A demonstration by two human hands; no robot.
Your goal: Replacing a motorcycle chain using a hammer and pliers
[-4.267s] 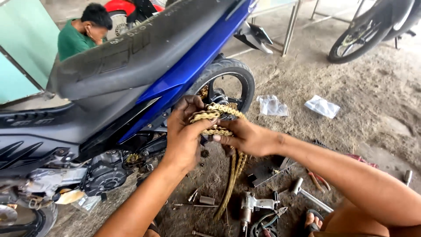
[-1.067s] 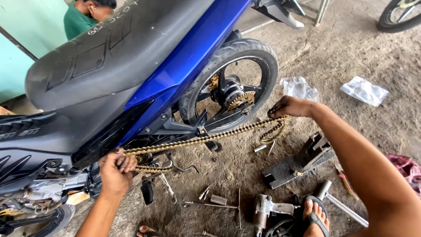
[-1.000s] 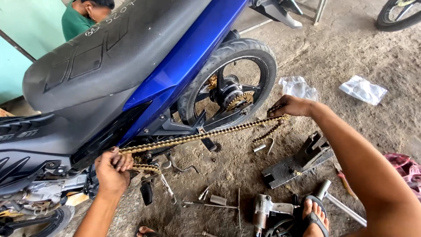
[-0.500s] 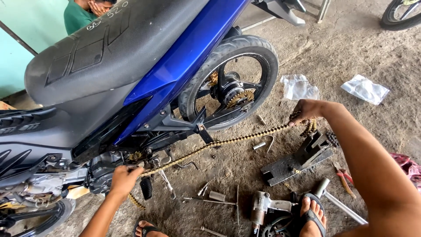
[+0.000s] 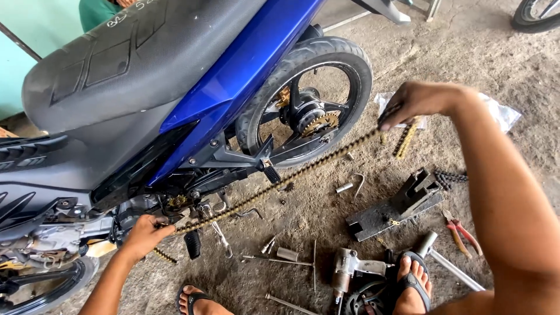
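Note:
A gold drive chain (image 5: 291, 177) stretches taut beside a blue motorcycle (image 5: 233, 76) with a black seat. My left hand (image 5: 144, 235) grips its lower end near the engine's front sprocket (image 5: 176, 202), a short tail hanging below. My right hand (image 5: 421, 100) holds the other end up to the right of the rear wheel (image 5: 306, 114), with a short loop dangling. The gold rear sprocket (image 5: 321, 122) on the wheel hub has no chain on it.
On the dirt floor lie a black chain cover (image 5: 399, 204), red-handled pliers (image 5: 461, 231), an impact wrench (image 5: 350, 268), bolts and rods. My sandalled feet (image 5: 413, 280) are among them. A plastic bag (image 5: 501, 114) lies behind my right arm. Another person in green (image 5: 96, 10) is behind the seat.
Earlier both hands held the chain bunched at the rear wheel. They have since pulled it out straight; in the last second my left hand dropped lower and my right hand moved further right.

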